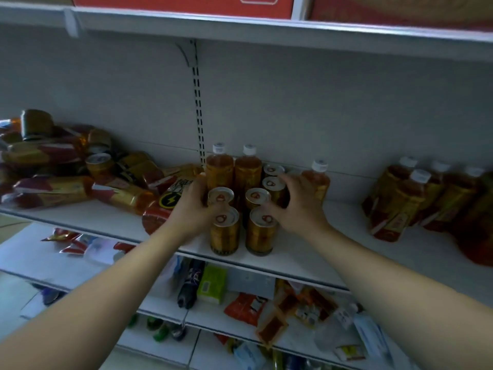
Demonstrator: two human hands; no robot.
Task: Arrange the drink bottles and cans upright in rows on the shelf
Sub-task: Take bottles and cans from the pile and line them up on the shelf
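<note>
Your left hand (196,206) cups the 9 o'clock side of the upright cans (241,209) on the shelf (333,252), grip spread against them. Your right hand (296,202) presses from 3 o'clock, grip open over the tops. Two bottles (233,172) stand at 12 o'clock. The front cans sit near the shelf edge. Fallen bottles (53,166) crowd 9 o'clock; bare shelf lies at 3 o'clock.

On the white metal shelf (306,265), gold aluminium drink cans (224,231) stand upright in rows before amber plastic bottles with white caps (219,166). The left hand (193,209) cups the cluster's left side; the right hand (298,202) rests fingers over cans at its right. Toppled bottles and cans (61,166) pile leftward.
</note>
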